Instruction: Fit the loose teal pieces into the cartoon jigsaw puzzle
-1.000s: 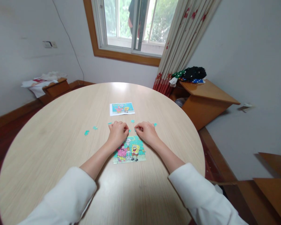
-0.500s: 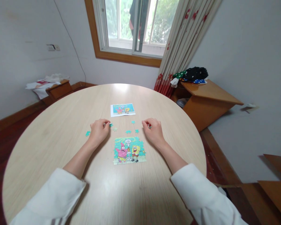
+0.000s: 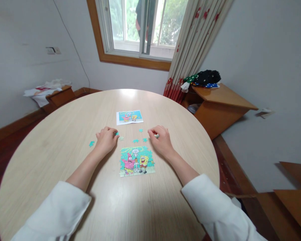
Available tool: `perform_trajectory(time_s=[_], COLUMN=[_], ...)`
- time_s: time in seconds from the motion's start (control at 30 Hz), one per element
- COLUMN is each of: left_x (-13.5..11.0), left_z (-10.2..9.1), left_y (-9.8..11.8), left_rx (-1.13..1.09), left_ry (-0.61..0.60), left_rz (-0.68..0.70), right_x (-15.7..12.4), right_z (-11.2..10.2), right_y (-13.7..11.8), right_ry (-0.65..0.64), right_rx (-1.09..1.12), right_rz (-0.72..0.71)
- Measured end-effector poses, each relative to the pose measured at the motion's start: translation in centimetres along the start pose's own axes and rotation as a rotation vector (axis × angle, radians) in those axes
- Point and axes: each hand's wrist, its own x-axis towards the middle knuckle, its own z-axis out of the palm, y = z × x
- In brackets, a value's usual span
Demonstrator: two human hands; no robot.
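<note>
Puzzle (image 3: 137,162), lower centre: mostly assembled. Loose pieces (image 3: 135,141) left, mid-frame. Left hand (image 3: 106,139), right hand (image 3: 161,139): fingers narrow, can't tell if gripping.

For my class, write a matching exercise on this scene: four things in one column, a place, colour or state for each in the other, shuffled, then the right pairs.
Column one
1. Puzzle
2. Printed sheet
3. Left hand
4. Curtain

Column two
A. Flat on the table, beyond the loose pieces
B. Cream with red marks
C. Mostly put together
D. With a teal piece at its fingertips

Right pairs: 1-C, 2-A, 3-D, 4-B
</note>
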Motion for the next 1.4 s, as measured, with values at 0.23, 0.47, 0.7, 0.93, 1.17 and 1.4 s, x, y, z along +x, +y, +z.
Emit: perform_trajectory(time_s=[0.23, 0.47, 0.7, 0.93, 1.17, 1.4], left_x=[0.4, 0.1, -0.5, -1.2, 0.2, -0.5], left_z=[0.4, 0.1, -0.9, 0.1, -1.7, -0.6], left_y=[0.3, 0.0, 1.5, 1.7, -2.1, 1.2], left_rx=[0.019, -0.088, -0.575, -0.550, -0.466, -0.723], left_ry=[-0.019, -0.006, 0.132, -0.127, 0.027, -0.042], left_rz=[-0.056, 0.071, 0.165, 0.343, 0.162, 0.053], right_x=[-0.3, -0.5, -0.9, -0.8, -0.7, -0.8], right_z=[0.4, 0.2, 0.4, 0.2, 0.0, 0.1], right_y=[-0.5, -0.5, 0.1, 0.0, -0.1, -0.1], right_ry=[-0.292, -0.401, -0.511, -0.545, -0.552, -0.535], right_rx=[0.100, 0.042, -0.035, -0.045, -0.036, -0.055], right_rz=[-0.136, -0.176, -0.235, -0.215, -0.194, -0.181])
